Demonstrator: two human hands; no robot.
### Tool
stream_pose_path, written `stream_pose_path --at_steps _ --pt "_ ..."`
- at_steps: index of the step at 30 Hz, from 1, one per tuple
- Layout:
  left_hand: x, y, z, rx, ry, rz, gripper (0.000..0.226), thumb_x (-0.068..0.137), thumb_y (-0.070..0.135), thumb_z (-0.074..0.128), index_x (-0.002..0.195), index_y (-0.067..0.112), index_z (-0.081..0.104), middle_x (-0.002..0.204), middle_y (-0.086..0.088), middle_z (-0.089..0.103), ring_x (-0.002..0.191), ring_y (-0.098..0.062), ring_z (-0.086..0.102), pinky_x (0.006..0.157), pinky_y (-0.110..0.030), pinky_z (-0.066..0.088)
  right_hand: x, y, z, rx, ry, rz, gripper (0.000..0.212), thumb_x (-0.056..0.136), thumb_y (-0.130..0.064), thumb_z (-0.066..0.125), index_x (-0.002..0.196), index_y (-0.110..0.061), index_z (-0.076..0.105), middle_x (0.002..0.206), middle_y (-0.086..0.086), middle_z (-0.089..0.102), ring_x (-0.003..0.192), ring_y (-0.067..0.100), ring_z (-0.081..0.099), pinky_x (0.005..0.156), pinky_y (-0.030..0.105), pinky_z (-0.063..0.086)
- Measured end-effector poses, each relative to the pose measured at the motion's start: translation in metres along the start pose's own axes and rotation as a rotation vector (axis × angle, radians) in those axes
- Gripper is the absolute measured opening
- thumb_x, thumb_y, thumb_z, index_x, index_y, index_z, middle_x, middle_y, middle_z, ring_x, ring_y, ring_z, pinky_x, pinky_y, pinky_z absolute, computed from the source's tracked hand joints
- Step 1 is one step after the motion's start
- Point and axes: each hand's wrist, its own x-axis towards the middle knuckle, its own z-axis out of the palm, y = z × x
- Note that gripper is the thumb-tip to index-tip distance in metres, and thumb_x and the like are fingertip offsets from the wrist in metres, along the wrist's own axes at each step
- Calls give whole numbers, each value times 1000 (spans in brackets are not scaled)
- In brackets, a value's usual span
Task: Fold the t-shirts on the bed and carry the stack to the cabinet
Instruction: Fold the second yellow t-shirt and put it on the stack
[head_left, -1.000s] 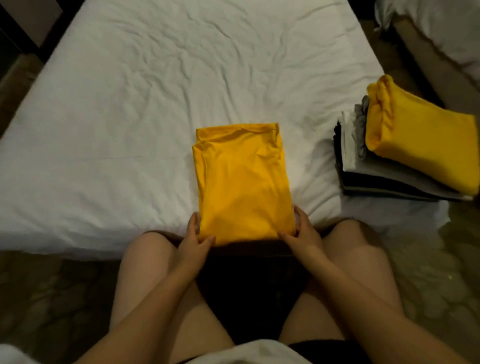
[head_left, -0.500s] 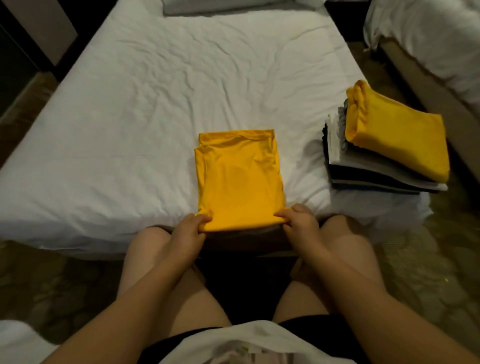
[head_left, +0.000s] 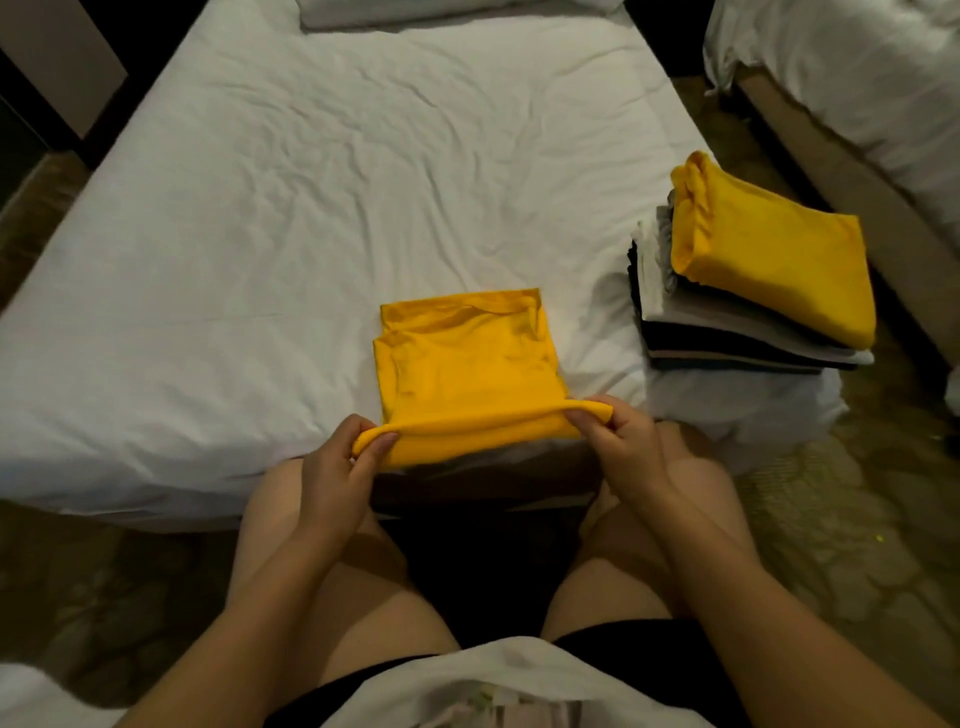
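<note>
Yellow t-shirt (head_left: 467, 364), partly folded, lies at the near edge of the bed (head_left: 260, 208), just ahead of the person's knees. Left hand (head_left: 337, 467) pinches the near-left corner between thumb and fingers; right hand (head_left: 618, 441) pinches the near-right corner. Near hem lifted off the sheet and stretched in a roll between both hands. Stack of folded shirts (head_left: 727, 322) sits at the bed's near right corner, a second yellow shirt on top, well apart from the hands.
</note>
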Motion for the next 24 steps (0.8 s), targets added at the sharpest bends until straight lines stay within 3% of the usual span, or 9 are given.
stream_pose_path --at_steps 3,6,9,14,16,20,24 --pt "0 5 5 40 55 18 15 93 22 52 79 18 49 66 6 48 63 -3 49 54 -16 33 -5 -9 8 -107 64 -84 6 86 -27 55 83 -23 60 66 -21 56 67 -16 54 59 8 37" --pt "10 8 12 25 106 10 22 94 31 48 87 10 50 73 -3 51 65 -13 46 57 -24 36 -1 -11 19 -94 133 -62 21 87 -31 46 88 -14 60 69 -16 53 65 -17 52 57 7 35" --pt "28 13 14 87 113 30 21 96 24 47 92 4 53 78 -8 53 72 -21 46 54 -23 31 14 -15 25 -96 184 -28 21 88 -36 46 87 -20 58 66 -13 53 63 -6 52 55 11 35" --pt "71 16 18 145 105 -4 31 97 31 42 100 2 53 83 -7 52 76 -22 47 60 -27 30 56 -17 36 -187 248 -21 43 95 -37 46 78 2 55 56 1 44 55 14 42 54 33 29" --pt "91 14 25 162 109 -24 34 97 33 39 100 2 52 83 -7 52 77 -23 47 64 -30 31 78 -16 42 -265 243 26 43 97 -37 44 74 -1 51 56 0 39 59 23 43 56 38 28" --pt "128 3 37 235 91 -90 34 98 34 37 100 4 52 84 -7 51 77 -21 45 65 -30 28 118 -10 55 -410 194 151 41 97 -44 38 63 -23 35 59 -5 39 66 22 44 58 32 26" --pt "158 -10 52 243 22 -162 33 99 34 37 102 6 53 91 -12 56 80 -21 45 67 -30 30 144 2 63 -494 185 245 38 97 -47 35 76 -18 46 84 10 60 81 28 54 63 31 30"
